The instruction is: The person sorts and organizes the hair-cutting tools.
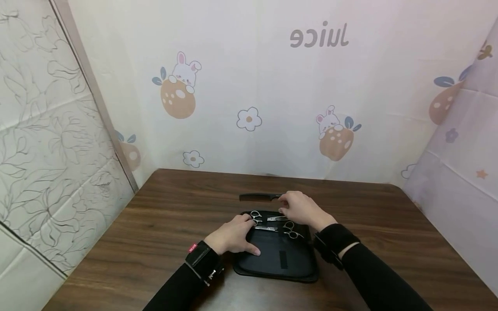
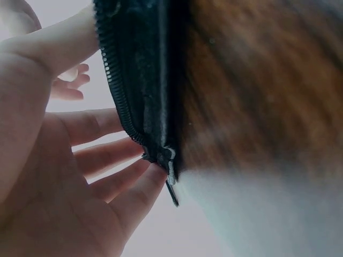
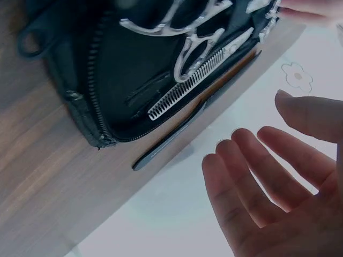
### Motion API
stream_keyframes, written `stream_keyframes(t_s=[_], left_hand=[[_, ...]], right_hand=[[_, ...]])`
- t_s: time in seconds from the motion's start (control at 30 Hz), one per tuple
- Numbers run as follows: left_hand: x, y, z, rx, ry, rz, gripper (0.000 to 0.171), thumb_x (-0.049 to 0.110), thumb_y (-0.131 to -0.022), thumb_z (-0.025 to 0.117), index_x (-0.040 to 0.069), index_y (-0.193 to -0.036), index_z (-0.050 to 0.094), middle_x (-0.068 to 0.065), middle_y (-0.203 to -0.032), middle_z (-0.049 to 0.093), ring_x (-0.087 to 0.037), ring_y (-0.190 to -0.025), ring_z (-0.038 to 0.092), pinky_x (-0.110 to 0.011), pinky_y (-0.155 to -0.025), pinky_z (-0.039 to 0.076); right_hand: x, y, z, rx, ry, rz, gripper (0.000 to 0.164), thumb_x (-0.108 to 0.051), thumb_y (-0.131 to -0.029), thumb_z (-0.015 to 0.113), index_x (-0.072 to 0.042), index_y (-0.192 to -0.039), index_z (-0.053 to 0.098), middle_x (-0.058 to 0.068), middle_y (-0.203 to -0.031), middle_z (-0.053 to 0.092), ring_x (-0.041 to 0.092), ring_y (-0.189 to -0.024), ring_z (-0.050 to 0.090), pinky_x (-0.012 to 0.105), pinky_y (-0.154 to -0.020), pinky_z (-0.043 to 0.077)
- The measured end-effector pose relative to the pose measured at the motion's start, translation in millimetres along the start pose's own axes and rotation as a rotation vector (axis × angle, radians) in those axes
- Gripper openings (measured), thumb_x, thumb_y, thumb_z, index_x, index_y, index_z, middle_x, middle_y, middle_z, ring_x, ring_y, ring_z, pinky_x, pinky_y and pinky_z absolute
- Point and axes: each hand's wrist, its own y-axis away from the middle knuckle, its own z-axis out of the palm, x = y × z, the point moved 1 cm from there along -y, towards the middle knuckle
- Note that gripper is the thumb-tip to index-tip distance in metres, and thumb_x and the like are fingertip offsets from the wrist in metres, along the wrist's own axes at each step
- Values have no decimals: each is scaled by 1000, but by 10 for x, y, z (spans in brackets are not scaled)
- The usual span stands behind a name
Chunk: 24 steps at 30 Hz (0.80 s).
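Observation:
A black zip case (image 1: 260, 260) lies unfolded on the table, two pairs of silver scissors in it. One pair (image 1: 266, 228) has its finger rings at the left, beside my left hand (image 1: 234, 235). That hand rests on the case's left side with fingers spread; the left wrist view has its fingertips at the zip (image 2: 119, 91). Toothed thinning scissors (image 3: 185, 88) show in the right wrist view. My right hand (image 1: 302, 209) hovers over the case's far right corner, fingers loosely extended around nothing. It overlaps the handle end of a black comb (image 1: 254, 197) behind the case.
The brown wooden table (image 1: 167, 220) reaches back to a printed curtain (image 1: 288, 142). More curtain hangs at the right, and a flower-patterned panel (image 1: 50, 129) stands at the left. A strap loop (image 1: 283, 259) lies flat on the case's near part.

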Motion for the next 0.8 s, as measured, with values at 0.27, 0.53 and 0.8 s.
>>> stream_keyframes(t_s=[0.27, 0.53, 0.8], left_hand=[[34, 6, 13, -10, -2, -21, 85, 59, -81, 80, 7, -143, 56, -9, -149, 47, -24, -137, 44, -44, -103, 47], [95, 20, 32, -12, 0, -23, 86, 59, -81, 80, 7, -144, 56, -9, -151, 46, -26, -138, 43, -44, -104, 47], [138, 49, 45, -8, 2, -40, 86, 60, -80, 80, 7, -144, 56, -9, -150, 46, -26, -138, 43, -45, -103, 47]], right_hand=[[59, -122, -22, 0, -48, 7, 36, -17, -95, 72, 2, -126, 68, 16, -115, 66, 28, -102, 64, 47, -87, 52], [109, -207, 28, -23, -30, 38, 38, -18, -96, 70, 1, -130, 66, 18, -123, 62, 34, -114, 60, 49, -93, 51], [61, -284, 21, -19, 7, 40, 43, -18, -95, 71, 3, -132, 64, 17, -124, 61, 36, -119, 57, 51, -97, 49]])
